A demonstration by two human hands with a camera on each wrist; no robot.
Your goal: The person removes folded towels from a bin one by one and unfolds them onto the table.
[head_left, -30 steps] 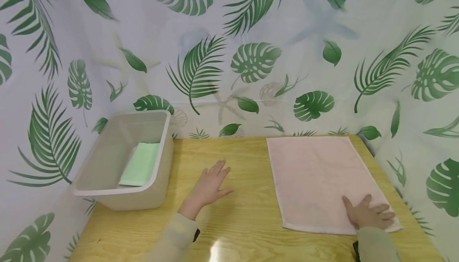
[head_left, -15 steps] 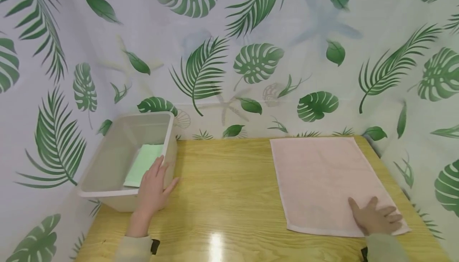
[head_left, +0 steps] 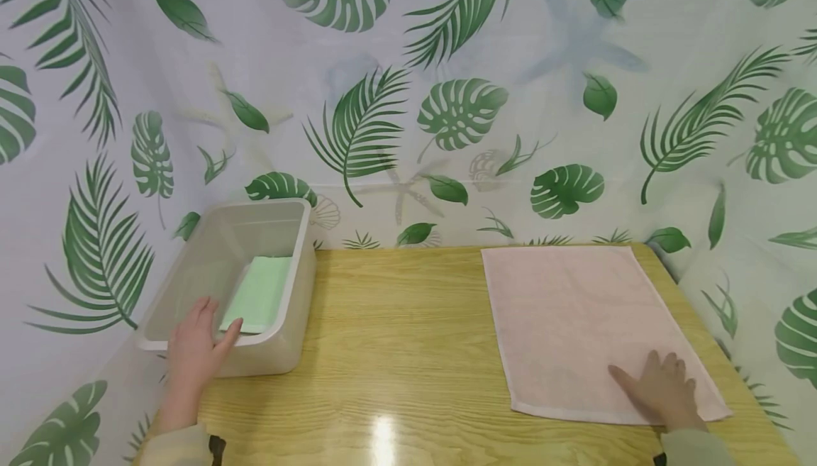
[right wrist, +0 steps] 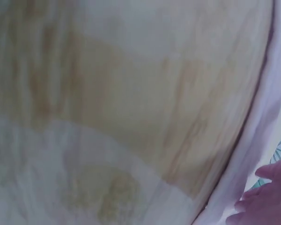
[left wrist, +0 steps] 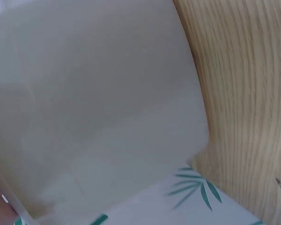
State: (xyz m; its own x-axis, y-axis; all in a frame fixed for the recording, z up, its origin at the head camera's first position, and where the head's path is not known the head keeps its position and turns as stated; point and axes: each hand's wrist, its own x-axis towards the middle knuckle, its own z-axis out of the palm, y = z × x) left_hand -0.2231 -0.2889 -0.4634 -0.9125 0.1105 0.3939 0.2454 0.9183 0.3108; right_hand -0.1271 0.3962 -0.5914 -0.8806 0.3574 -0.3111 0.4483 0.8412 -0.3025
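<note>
A grey plastic bin (head_left: 296, 324) stands at the left of the table. On its floor lies a folded light-green towel (head_left: 260, 292). My left hand (head_left: 194, 349) is over the bin's near rim, fingers extended and thumb apart; whether it touches the rim cannot be told. The left wrist view is filled by the bin's outer wall (left wrist: 103, 98), with a bit of the hand (left wrist: 0, 208) at the lower left edge. A pink towel (head_left: 568, 317) lies spread flat at the right. My right hand (head_left: 664, 384) is over its near right part, fingers spread, gripping nothing.
The wooden table (head_left: 396, 338) runs between the bin and the pink towel. A white leaf-print curtain (head_left: 383, 47) hangs behind and along both sides, close to the bin's far and left sides.
My left hand has moved left from the middle of the table, past the bin's right side, to its near rim. The right hand has shifted slightly over the pink towel, which lies still.
</note>
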